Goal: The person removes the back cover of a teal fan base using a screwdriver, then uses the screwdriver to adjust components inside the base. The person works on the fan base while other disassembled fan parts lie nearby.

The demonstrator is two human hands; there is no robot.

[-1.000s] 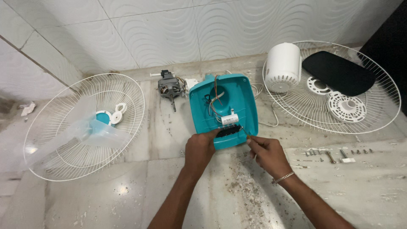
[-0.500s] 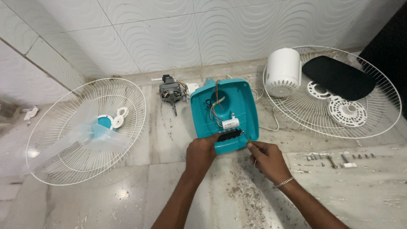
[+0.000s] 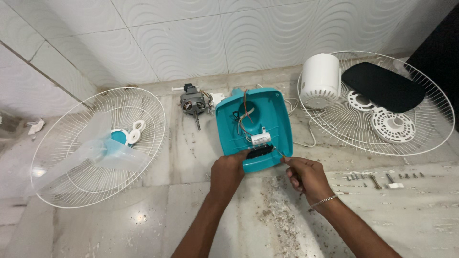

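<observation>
**Teal fan housing opened up on the marble floor**

Teal fan housing (image 3: 260,126) lies open side up, wires and a small white capacitor (image 3: 260,139) showing inside, with a black switch block (image 3: 259,152) at its near edge. Nearest to me, my left hand (image 3: 228,173) grips that near edge, fingers curled over it. My right hand (image 3: 306,174) sits just right of the housing, closed around a thin screwdriver (image 3: 280,153) whose tip reaches the switch block. Right of the housing, a row of screws (image 3: 377,179) is laid out. Left of it rests a white wire grille (image 3: 98,145) holding the clear blade (image 3: 103,150). Behind the housing, touching its far-left corner, sits the bare motor (image 3: 193,103). Far right: a second grille (image 3: 375,102) carrying a white motor cover (image 3: 320,80), a black panel (image 3: 382,87) and white round plates (image 3: 392,125).
</observation>
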